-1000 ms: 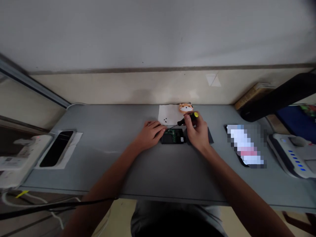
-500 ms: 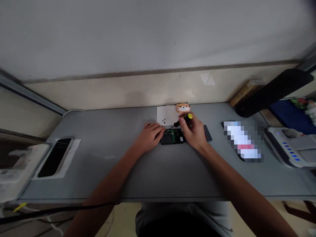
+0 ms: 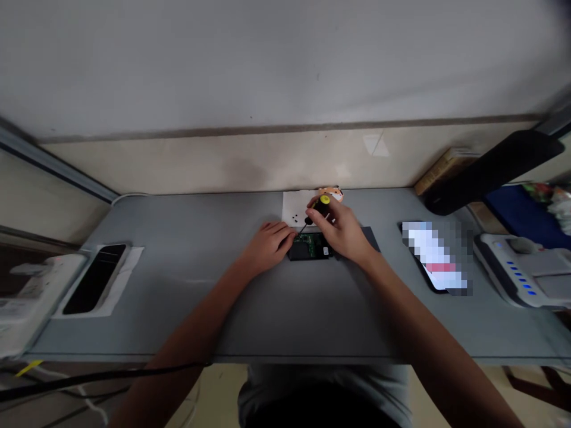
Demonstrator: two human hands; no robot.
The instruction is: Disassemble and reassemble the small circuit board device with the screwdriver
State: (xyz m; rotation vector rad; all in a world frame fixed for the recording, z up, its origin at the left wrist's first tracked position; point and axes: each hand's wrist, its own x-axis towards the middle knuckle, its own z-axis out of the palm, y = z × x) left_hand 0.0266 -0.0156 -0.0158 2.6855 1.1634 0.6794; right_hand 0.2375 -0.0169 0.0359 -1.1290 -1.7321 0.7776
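Observation:
A small black device with a bared green circuit board [image 3: 307, 246] lies flat on the grey table. My left hand [image 3: 270, 246] is closed on its left end, thumb and fingertips at the upper left corner. In my right hand [image 3: 341, 229] is a black-and-yellow screwdriver [image 3: 322, 205], steeply tilted with its thin shaft pointing down and left. Its tip is at the board's upper left corner, close to my left fingertips; whether it sits in a screw is too small to tell. A dark flat panel [image 3: 371, 236] lies partly under my right hand.
Several tiny dark pieces, perhaps screws, lie on a white paper [image 3: 289, 205] behind the device. An orange animal-faced case [image 3: 336, 193] is partly hidden by my right hand. One phone [image 3: 96, 279] lies at left, another [image 3: 435, 258] at right beside a power strip [image 3: 520, 270].
My right hand has moved slightly left and tipped the screwdriver more upright, its handle now further left. My left hand stays at the device. The view has shifted slightly.

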